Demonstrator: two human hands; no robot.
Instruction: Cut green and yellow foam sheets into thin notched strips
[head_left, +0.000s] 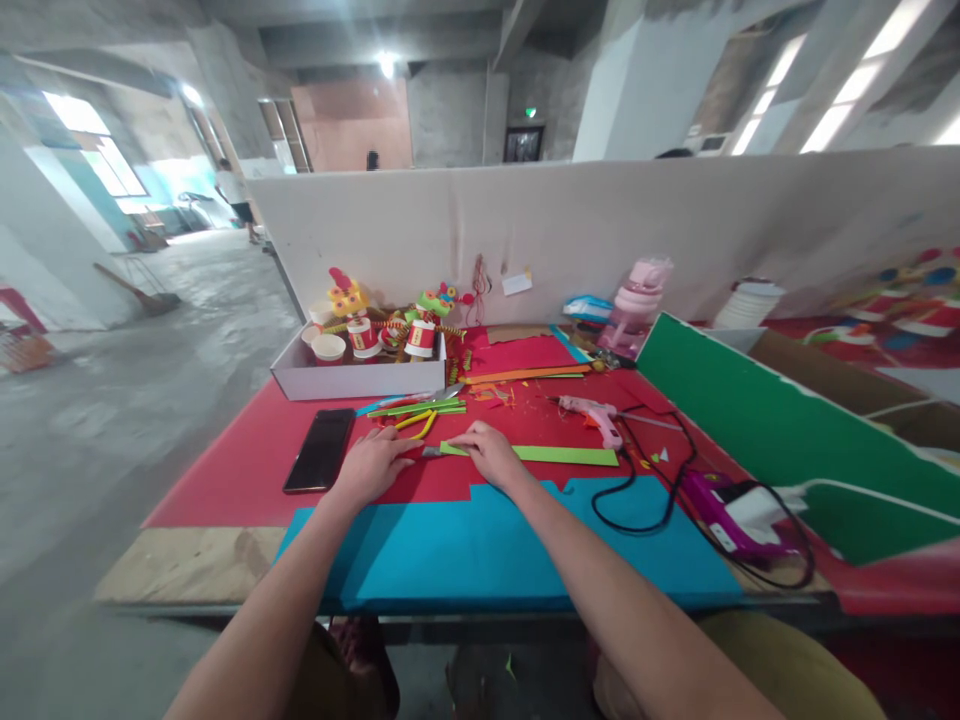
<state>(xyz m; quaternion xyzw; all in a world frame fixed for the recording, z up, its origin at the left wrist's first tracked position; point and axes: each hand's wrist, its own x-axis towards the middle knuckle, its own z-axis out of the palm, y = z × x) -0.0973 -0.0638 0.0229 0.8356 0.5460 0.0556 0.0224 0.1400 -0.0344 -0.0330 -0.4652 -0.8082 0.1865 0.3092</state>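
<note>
My left hand (375,465) lies low over the red table covering, right of a black phone (320,450). Its fingers are closed, and a short grey flat piece (431,452) sticks out from them toward a light-green paper strip (566,456). I cannot make out the rest of that piece. My right hand (489,452) presses the strip near its left end, fingers together; the strip runs out to the right. Just above my left hand are yellow-handled pliers (426,424) and several narrow green strips (420,406).
A white box (360,381) with paper-cup figures stands back left. To the right lie a pink glue gun (596,415), its black cable, and a purple power strip (739,520). Blue sheet (495,550) covers the front; a green board (750,430) stands at right.
</note>
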